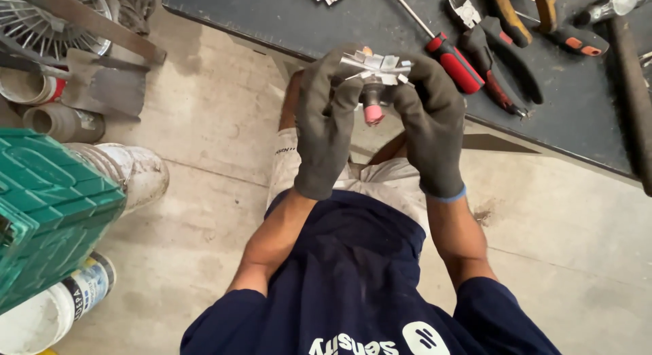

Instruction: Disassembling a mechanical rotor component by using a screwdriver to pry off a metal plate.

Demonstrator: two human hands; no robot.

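**Grey gloves close around a small finned metal part**

Grey knit gloves on both hands, and they meet right at the edge of the dark workbench. The left hand and the right hand are both closed around one small piece: a finned metal part of bright sheet blades, with a pink-tipped stub hanging down from its middle. Fingers of each hand pinch the blades from either side, thumbs tucked underneath near the stub. The part sits up in the air between the hands, just in front of the bench, not resting on it.

By my reading, this is the fiddly middle stage, lining up or seating the blades on that central stub. Whatever follows calls for a steady two-sided grip and small finger pressure, since thin blades like these look easy to bend.

Over on the bench lie a red-handled screwdriver, side cutters and orange-handled pliers, all well apart from the hands. Off to the left stand a green crate and a white bucket.
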